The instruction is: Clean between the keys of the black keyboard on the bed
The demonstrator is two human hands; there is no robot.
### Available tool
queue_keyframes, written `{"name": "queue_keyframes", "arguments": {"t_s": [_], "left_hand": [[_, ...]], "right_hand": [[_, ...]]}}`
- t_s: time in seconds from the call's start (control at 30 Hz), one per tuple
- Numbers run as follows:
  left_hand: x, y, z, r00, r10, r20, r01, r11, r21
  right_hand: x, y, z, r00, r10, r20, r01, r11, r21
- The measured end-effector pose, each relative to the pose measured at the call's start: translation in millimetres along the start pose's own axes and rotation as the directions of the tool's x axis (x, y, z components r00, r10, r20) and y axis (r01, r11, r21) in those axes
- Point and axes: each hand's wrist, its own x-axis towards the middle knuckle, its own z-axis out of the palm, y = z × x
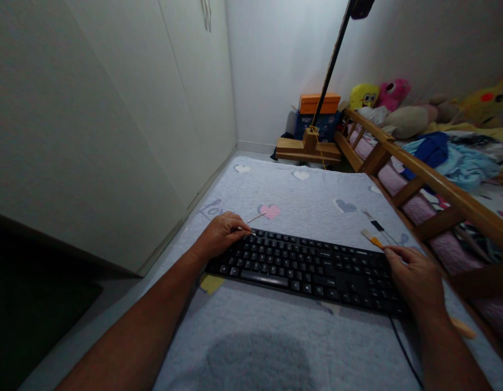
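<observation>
A black keyboard (312, 266) lies across a pale blue blanket with heart prints (300, 201). My left hand (221, 234) rests on the keyboard's left end, fingers curled, pinching a thin stick (257, 217) that points up and right. My right hand (412, 277) lies over the keyboard's right end, and its fingertips hold the orange handle of a small paintbrush (372, 238). The keyboard's black cable (403, 350) runs down toward me past my right wrist.
A thin dark tool (377, 224) lies beyond the paintbrush. A yellow cloth (212, 283) peeks from under the keyboard's left corner. A wooden bed rail (430, 182) with plush toys and clothes stands right. A black pole on a wooden base (310, 146) stands far ahead. White wardrobe doors line the left.
</observation>
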Motion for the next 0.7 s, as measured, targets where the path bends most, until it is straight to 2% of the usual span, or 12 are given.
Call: {"name": "queue_keyframes", "arguments": {"t_s": [0.7], "left_hand": [[2,9,8,0.999,0.050,0.009,-0.050,0.999,0.012]], "right_hand": [[1,12,5,0.999,-0.034,-0.021,0.033,0.999,-0.014]]}}
